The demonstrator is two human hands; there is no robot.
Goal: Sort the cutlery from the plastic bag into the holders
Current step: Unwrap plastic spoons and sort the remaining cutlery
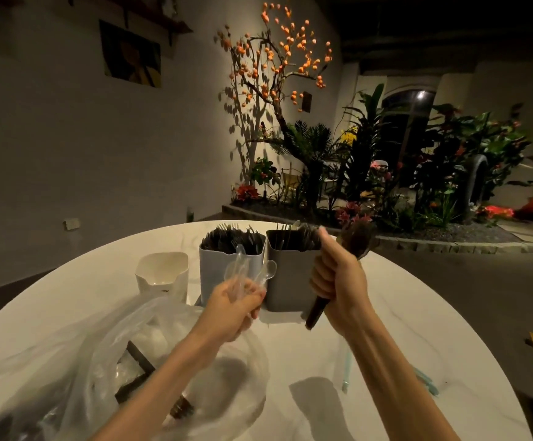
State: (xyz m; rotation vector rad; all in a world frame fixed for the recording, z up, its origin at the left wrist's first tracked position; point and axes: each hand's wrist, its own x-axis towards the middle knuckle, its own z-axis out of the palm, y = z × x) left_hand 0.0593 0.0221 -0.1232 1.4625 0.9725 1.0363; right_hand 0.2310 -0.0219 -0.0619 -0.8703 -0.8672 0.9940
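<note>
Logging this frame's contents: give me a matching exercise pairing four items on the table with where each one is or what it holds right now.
Items:
1. left hand
2. right hand
3. cream holder
4. plastic bag

States:
A. empty, leftmost in the row
B. grips a bundle of dark cutlery next to the grey holder
C. crumpled at the near left of the table
D. holds clear plastic spoons in front of the white holder

Pairs: 1-D, 2-B, 3-A, 4-C
</note>
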